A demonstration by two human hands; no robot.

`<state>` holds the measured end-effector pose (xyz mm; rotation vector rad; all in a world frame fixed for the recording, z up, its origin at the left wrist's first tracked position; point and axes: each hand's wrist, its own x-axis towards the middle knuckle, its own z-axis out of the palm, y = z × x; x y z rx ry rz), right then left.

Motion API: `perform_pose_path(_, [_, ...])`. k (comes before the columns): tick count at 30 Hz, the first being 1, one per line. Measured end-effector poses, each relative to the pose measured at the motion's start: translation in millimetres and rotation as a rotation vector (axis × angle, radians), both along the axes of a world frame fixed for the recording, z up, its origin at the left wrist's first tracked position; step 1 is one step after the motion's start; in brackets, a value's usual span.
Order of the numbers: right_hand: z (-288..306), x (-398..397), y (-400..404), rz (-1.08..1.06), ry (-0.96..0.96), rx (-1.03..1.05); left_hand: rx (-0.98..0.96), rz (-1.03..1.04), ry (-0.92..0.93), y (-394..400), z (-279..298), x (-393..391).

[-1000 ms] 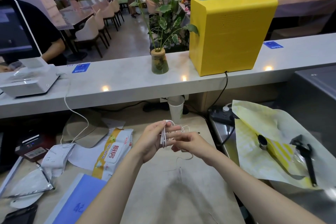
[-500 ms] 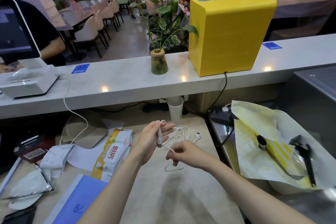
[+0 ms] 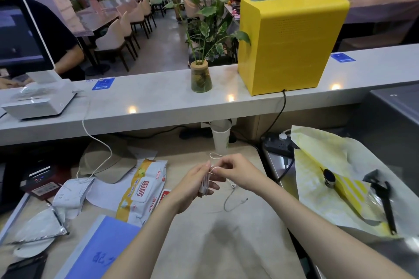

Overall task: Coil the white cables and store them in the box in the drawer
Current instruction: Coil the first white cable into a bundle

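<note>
A thin white cable (image 3: 229, 202) is being wound over the beige desk. My left hand (image 3: 195, 184) holds the bundle of wound loops (image 3: 205, 182) between thumb and fingers. Just to its right, my right hand (image 3: 238, 172) pinches the cable where it leaves the bundle. A short free end hangs below my right hand and curves to a small plug (image 3: 244, 200). No drawer or storage box shows in this view.
A wet-wipe pack (image 3: 142, 190), a blue folder (image 3: 97, 253), a cap (image 3: 106, 161) and a face mask (image 3: 72, 192) lie to the left. A paper cup (image 3: 221, 140) stands behind my hands. Yellow paper (image 3: 328, 183) with a black tool (image 3: 383, 197) lies at right, a power strip (image 3: 278, 144) beyond.
My right hand has come up from below against my left hand, laying another turn on the bundle. The loose cable is shorter and now hangs below my right hand.
</note>
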<state>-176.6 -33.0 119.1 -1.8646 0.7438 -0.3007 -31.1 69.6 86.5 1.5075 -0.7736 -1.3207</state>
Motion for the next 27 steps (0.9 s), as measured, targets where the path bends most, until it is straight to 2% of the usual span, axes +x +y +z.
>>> perform_pose_path(4, [-1.5,-2.7,-3.9,-0.046,-0.038,0.024,0.006,-0.007,0.020,3.2,-2.1,-0.4])
perform_pose_path(13, [-24.5,-5.9,4.0,-0.163,-0.171,0.249,0.000,0.044,0.308,6.6,0.0,-6.2])
perform_pose_path(22, [-48.3,-11.3,11.4,-0.165,-0.123,0.465,-0.032,0.108,0.388,4.9,-2.1,-1.6])
perform_pose_path(27, [-54.0,-9.7,16.7,-0.162,-0.080,0.490,-0.078,0.108,0.565,2.5,1.2,-0.8])
